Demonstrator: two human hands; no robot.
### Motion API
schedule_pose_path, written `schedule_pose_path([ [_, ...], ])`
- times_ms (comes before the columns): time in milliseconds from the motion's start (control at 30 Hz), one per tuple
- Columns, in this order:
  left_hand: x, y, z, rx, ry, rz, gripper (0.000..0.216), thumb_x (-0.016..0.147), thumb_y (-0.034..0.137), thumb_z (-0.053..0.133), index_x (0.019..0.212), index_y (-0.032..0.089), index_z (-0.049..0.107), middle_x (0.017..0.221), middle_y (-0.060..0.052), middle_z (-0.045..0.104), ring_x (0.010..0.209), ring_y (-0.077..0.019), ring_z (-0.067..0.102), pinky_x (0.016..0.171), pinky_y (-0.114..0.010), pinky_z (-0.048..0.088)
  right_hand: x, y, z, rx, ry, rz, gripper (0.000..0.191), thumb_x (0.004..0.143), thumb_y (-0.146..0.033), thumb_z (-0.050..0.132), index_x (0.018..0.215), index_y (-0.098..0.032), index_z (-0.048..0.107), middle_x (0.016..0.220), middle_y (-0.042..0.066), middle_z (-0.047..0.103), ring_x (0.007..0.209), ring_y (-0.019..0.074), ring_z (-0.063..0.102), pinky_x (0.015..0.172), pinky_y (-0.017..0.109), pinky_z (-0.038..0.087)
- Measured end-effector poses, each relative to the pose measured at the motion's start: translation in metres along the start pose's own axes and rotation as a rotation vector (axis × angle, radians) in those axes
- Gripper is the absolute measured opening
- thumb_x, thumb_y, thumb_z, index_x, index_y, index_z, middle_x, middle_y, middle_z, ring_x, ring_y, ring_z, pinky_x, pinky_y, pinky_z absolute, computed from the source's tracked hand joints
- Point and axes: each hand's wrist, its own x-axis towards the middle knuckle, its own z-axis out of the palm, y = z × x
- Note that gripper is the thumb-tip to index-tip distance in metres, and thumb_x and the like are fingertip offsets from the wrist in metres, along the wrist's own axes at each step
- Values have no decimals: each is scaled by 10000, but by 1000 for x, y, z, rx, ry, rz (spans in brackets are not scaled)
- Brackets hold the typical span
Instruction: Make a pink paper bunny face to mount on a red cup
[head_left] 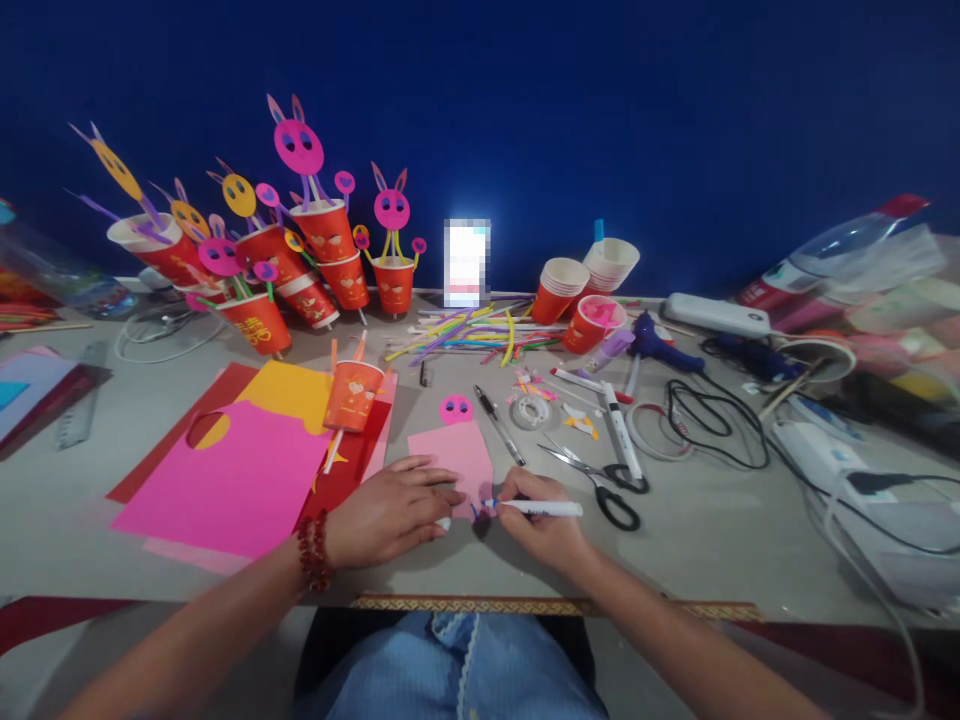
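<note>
My right hand [540, 520] grips a white marker [555, 509], its blue tip against a light pink sheet of paper [452, 455]. Dark blue marks [480, 515] show at the sheet's lower right edge, by the tip. My left hand [401, 508] lies flat with fingers stretched across the sheet's lower left part; a small white thing, perhaps a cap, shows under its fingertips. Just beyond the sheet lies a pink paper disc with two eyes [456, 409]. A black pen [499, 425] rests to the right of the sheet, and scissors [600, 482] lie with blades apart farther right.
Coloured paper sheets [232, 480] and an orange paper cup [352, 395] are on the left. Several cups with bunny faces [298, 145] stand behind. Pipe cleaners [472, 335], a lit phone [466, 262], stacked cups [559, 285], a tape roll [531, 411], a glue gun [664, 345] and cables [712, 425] are around.
</note>
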Motion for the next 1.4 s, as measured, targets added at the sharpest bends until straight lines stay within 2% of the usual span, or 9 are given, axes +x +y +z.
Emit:
schedule_pose_path([
  [833, 0, -1, 1, -7, 8, 4, 277, 990, 287, 455, 1242, 217, 550, 1296, -42, 647, 1331, -189, 462, 1182, -396, 221, -1, 0, -2, 88, -45, -9, 160, 689, -155, 507, 576, -223, 417, 498, -57, 432, 464, 106, 375, 480, 241, 289],
  [1033, 0, -1, 1, 3, 10, -7, 306, 984, 287, 469, 1277, 223, 529, 1279, -40, 657, 1332, -185, 459, 1183, -395, 229, 0, -3, -4, 119, 41, 4, 142, 727, -173, 518, 604, -220, 465, 535, -35, 488, 487, 125, 423, 487, 250, 316],
  [1400, 0, 0, 0, -4, 9, -9, 312, 989, 294, 455, 1284, 223, 524, 1277, -47, 656, 1327, -186, 465, 1180, -400, 234, 1, -2, 0, 68, 20, 20, 144, 746, -179, 545, 616, -214, 494, 545, -46, 496, 488, 113, 427, 496, 236, 324],
])
